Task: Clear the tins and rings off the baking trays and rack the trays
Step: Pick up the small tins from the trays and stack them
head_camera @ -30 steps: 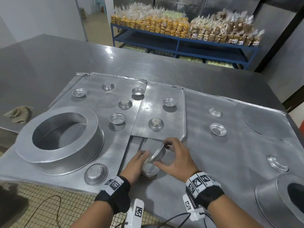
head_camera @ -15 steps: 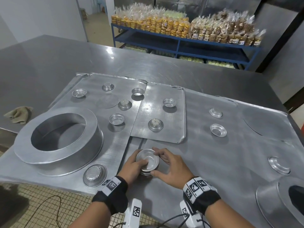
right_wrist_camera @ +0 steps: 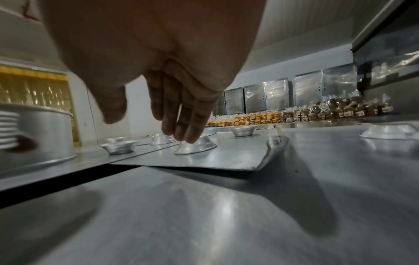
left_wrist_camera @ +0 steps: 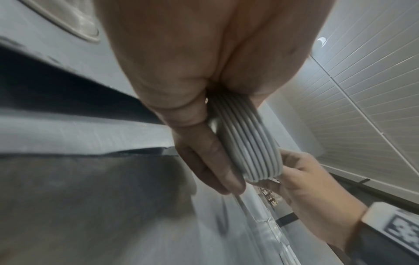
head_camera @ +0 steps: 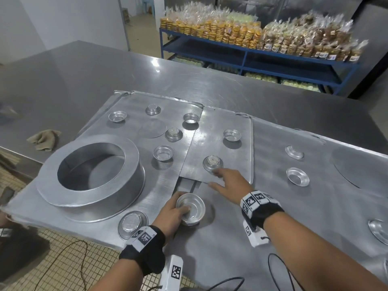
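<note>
My left hand (head_camera: pixel 174 213) grips a stack of nested small tins (head_camera: pixel 192 207) near the table's front edge; the left wrist view shows the stack's rims (left_wrist_camera: pixel 247 141) pinched between thumb and fingers. My right hand (head_camera: pixel 227 181) reaches forward with straight fingers, its fingertips (right_wrist_camera: pixel 186 138) touching an upside-down tin (head_camera: pixel 212 163) (right_wrist_camera: pixel 196 147) on the small middle tray (head_camera: pixel 237 156). Several more small tins lie scattered over the overlapping flat trays, among them one upright (head_camera: pixel 163 153) and one at the right (head_camera: pixel 297 176). A large metal ring (head_camera: pixel 92 175) stands on the left tray (head_camera: pixel 126 106).
Another ring (head_camera: pixel 385 267) shows at the lower right edge. A crumpled cloth (head_camera: pixel 44 139) lies on the steel table at the left. A blue shelf (head_camera: pixel 252 57) with bagged baked goods stands behind. Cables hang below the table's front edge.
My right hand set a tin on the stack, let go and moved forward to the upside-down tin on the middle tray. The left hand keeps holding the stack.
</note>
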